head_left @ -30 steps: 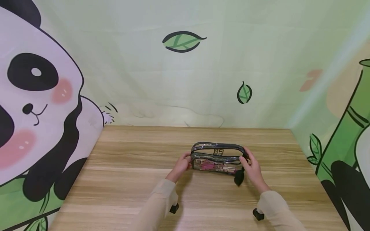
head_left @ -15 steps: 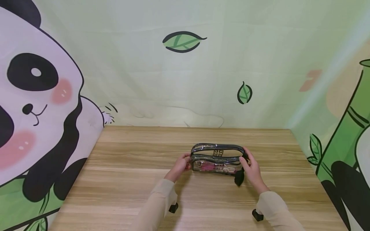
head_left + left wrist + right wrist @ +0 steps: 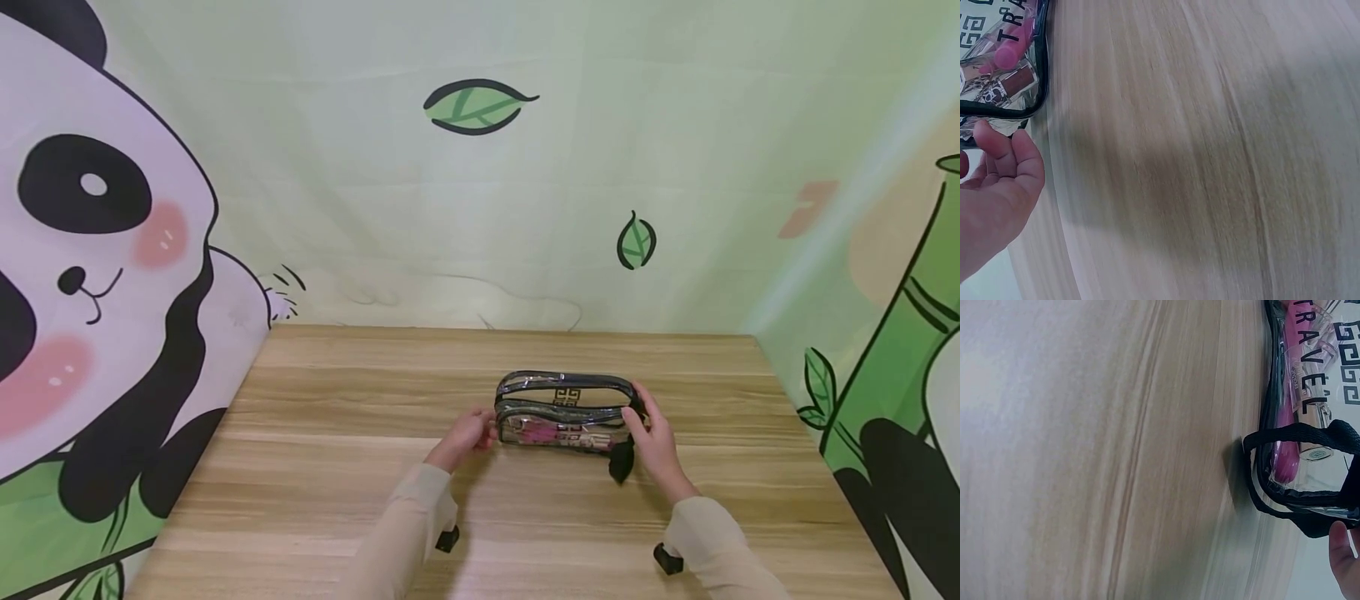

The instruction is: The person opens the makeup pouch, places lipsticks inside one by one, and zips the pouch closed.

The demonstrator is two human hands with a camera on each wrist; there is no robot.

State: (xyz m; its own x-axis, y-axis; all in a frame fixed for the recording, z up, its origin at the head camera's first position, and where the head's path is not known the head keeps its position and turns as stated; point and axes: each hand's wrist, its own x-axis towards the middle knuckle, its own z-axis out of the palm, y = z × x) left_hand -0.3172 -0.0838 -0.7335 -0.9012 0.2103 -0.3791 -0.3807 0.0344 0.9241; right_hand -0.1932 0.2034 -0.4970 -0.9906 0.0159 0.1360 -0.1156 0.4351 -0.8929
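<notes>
A clear pouch [image 3: 566,414] with black trim stands on the table, lettered TRAVEL in the wrist views. Through its wall show a pink tube [image 3: 1286,453] and a small brownish bottle [image 3: 1016,84]. My right hand [image 3: 654,437] grips the pouch's right end, thumb in front and fingers behind. Beside that end hangs a black strap [image 3: 1300,432]. At the left end is my left hand [image 3: 467,435], its bent fingers [image 3: 1025,153] close against the pouch's end wall. Whether they pinch anything there cannot be made out.
The wooden table [image 3: 360,500] extends on all sides of the pouch. Behind it hangs a pale green cloth backdrop [image 3: 360,192] printed with leaves, pandas and bamboo. Small black devices [image 3: 447,539] sit under both wrists.
My left hand has shifted slightly down and left along the pouch's end, and its thumb no longer shows on the trim. The right hand and the pouch have stayed nearly still.
</notes>
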